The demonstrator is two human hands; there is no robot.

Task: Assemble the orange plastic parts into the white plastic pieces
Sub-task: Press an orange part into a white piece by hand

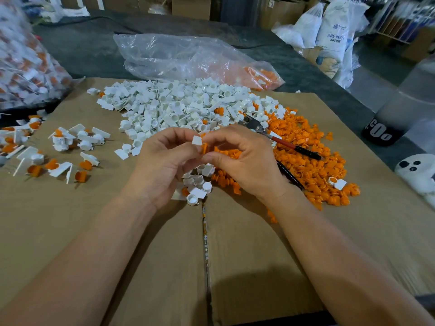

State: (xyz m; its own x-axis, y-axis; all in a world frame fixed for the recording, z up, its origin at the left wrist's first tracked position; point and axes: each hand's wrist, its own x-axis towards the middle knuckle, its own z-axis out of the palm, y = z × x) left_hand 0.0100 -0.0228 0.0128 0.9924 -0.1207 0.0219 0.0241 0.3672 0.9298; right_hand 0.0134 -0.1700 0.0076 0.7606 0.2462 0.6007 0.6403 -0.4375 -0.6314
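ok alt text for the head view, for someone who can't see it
The left hand and right hand pinch a white piece and an orange part together over cardboard. Behind lie a white pile and, to its right, an orange pile with pliers on it; finished pieces sit at the left.

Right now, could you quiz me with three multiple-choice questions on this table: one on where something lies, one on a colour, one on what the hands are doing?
1. Where is the loose orange pile relative to the white pile?
A. to its left
B. to its right
C. on the floor

2. The tool's handle is:
A. red and black
B. blue
C. green

3. The hands:
A. both lie flat, idle
B. both grip the tool
C. left hand pinches a white piece, right hand an orange part

Answers:
1 B, orange spreads on the right side.
2 A, a red shaft with a black end.
3 C, each part shows at its fingertips.
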